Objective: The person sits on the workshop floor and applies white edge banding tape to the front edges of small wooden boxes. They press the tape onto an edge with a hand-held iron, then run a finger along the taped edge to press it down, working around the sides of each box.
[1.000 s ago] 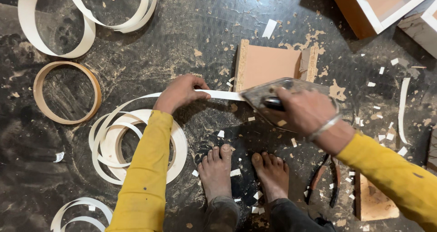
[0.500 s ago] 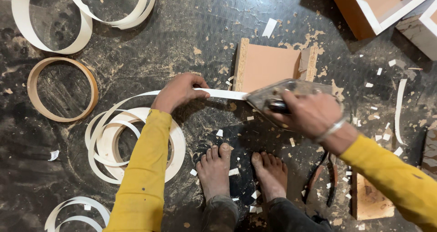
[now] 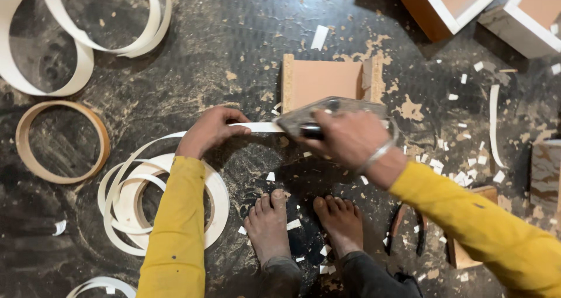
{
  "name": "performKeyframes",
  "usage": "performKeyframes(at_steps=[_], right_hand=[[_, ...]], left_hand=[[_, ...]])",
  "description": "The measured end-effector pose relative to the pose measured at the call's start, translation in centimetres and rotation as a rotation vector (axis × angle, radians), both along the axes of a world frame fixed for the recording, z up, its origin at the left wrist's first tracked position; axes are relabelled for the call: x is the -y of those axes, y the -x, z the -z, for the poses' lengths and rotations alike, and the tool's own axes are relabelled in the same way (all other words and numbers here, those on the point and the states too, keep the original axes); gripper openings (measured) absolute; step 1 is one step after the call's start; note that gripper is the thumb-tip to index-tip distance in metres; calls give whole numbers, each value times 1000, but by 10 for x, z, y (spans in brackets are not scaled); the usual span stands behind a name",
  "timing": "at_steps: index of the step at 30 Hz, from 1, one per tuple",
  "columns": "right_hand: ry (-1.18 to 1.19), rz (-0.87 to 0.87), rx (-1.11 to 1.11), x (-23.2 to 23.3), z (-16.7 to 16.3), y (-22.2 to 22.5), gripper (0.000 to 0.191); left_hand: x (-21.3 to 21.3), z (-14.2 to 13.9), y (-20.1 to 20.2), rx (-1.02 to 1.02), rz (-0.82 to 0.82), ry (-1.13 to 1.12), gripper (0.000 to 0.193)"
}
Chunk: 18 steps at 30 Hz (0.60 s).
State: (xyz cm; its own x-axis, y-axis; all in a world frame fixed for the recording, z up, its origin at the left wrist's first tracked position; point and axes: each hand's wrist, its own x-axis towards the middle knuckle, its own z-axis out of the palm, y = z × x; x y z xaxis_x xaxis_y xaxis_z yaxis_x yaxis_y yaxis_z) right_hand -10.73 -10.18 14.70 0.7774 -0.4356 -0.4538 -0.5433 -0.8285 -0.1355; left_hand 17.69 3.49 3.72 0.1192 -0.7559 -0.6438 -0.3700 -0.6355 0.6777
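Here the left hand (image 3: pixel 210 131) pinches thin white edge banding (image 3: pixel 257 127); the right hand (image 3: pixel 350 137) clenches a grey trimmer (image 3: pixel 327 114).

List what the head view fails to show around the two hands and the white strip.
- Tool under the right hand: the hand covers its handle and it is motion-blurred, so its kind is unclear.
- White strip: its end goes under the tool.
- Left hand: fingertips hide the grip on the strip.
- Pliers: partly behind the yellow sleeve.
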Motion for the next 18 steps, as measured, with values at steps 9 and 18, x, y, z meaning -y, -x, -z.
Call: performKeyframes(at_steps=[9, 18], right_hand=[[-10, 435, 89, 32, 4, 173, 63], [279, 774, -271, -33, 10, 268, 46]], left_hand=[[-1, -23, 16, 272, 140, 138, 38], [1, -40, 93, 583, 267, 669, 71]])
